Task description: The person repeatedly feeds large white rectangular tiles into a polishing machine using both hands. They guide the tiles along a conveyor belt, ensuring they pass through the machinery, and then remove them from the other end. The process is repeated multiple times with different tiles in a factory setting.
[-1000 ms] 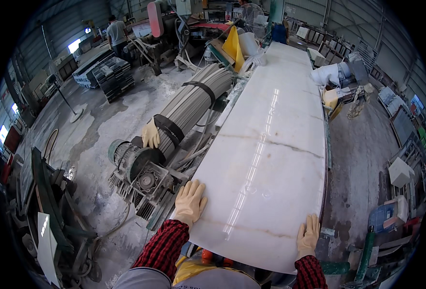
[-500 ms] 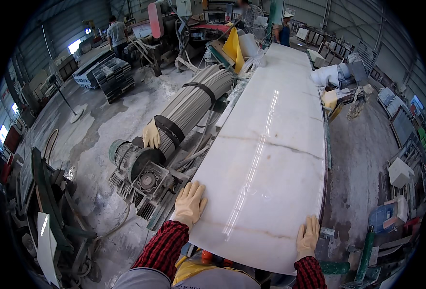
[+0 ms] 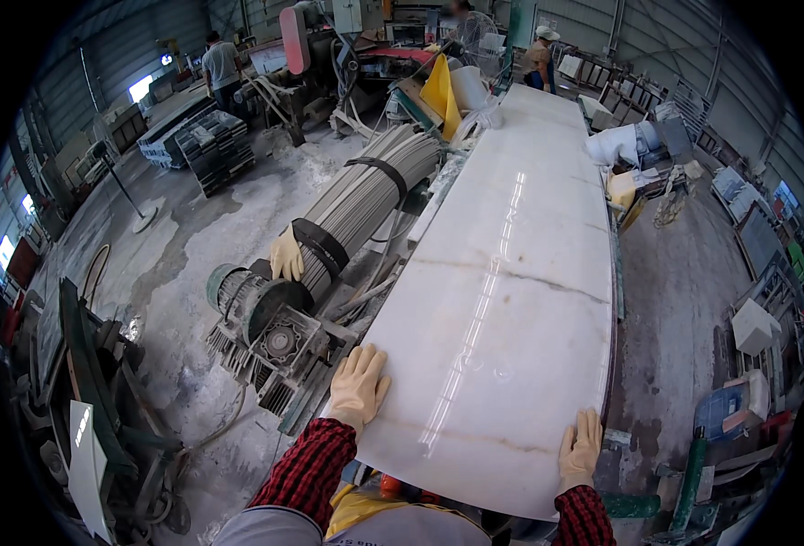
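Observation:
A long, polished white stone slab (image 3: pixel 488 364) with thin brown veins stretches away in front of me. On its near left edge lies my left hand (image 3: pixel 358 386), in a cream rubber glove, with the fingers stretched out flat. My right hand (image 3: pixel 581 448), gloved the same way, rests at the near right edge, fingers extended and pointing away from me. Neither hand is wrapped round anything. The right thumb is partly hard to make out.
Left of the slab stand a dusty motor with a gearbox (image 3: pixel 279 338) and a strapped bundle of grey strips (image 3: pixel 366 196), with a loose glove (image 3: pixel 286 255) on it. Yellow sheeting (image 3: pixel 440 96) is at the far end. Scrap lies at far left; two people (image 3: pixel 223 68) stand far off.
Both my hands stay in place on the slab. In the far background, the person in the pale hat has come further into view beside the green post.

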Motion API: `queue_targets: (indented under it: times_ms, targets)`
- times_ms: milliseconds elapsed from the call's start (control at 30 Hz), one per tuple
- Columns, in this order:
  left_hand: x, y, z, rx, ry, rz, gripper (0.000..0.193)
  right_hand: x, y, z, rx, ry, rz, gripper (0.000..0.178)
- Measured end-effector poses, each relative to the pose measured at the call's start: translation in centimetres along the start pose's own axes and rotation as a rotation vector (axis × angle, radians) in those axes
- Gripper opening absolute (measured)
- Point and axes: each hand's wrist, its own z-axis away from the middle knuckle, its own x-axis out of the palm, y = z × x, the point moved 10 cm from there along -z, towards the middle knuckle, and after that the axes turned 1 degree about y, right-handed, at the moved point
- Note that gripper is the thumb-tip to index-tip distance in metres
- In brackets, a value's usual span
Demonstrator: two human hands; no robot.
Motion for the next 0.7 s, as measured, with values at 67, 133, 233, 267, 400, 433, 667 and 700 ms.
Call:
queue_targets:
  times_ms: [67,133,233,267,400,433,667,700]
  targets:
    - [-0.27,0.15,0.07,0.013,0.024,0.004,0.051,0.03,-0.02,0.07,-0.002,0.003,0.001,0.049]
    - [-0.20,0.07,0.19,0.012,0.022,-0.003,0.051,0.00,-0.04,0.17,-0.001,0.003,-0.002,0.049]
    - [-0.16,-0.04,0.28,0.017,0.044,-0.005,0.050,-0.08,-0.09,0.30,0.007,-0.004,-0.011,0.049]
    - [-0.11,-0.10,0.30,0.016,0.048,0.003,0.050,-0.12,-0.09,0.33,0.011,-0.008,-0.012,0.049]
    - [-0.14,-0.10,0.56,0.029,0.071,-0.012,0.050,-0.44,-0.44,0.46,-0.001,0.007,-0.006,0.049]
    - [-0.16,-0.09,0.61,0.031,0.073,-0.011,0.050,-0.49,-0.50,0.50,-0.003,0.009,-0.008,0.049]
    - [-0.39,-0.03,0.82,0.027,0.082,-0.006,0.050,-0.46,-0.41,0.81,0.005,0.001,-0.018,0.048]
    - [-0.39,-0.04,0.83,0.026,0.079,-0.003,0.050,-0.46,-0.42,0.87,0.004,0.002,-0.017,0.048]
